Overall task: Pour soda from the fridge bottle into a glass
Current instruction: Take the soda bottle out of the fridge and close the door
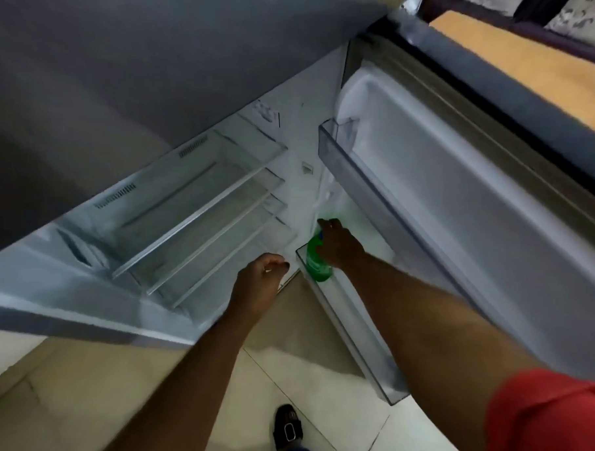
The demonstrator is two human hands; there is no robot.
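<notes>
Early stage: fridge door open, green plastic soda bottle (316,258) in the lower clear door bin (362,338), at its hinge-side end. Right hand (339,245) clamped around the bottle's upper body; not lifted out yet, by my read. Left hand (259,281) empty, fingers loosely curled, near the cabinet's front edge. No glass in view; pour all to do. Room straight up is open; upper door bin (341,162) overhangs further along.
</notes>
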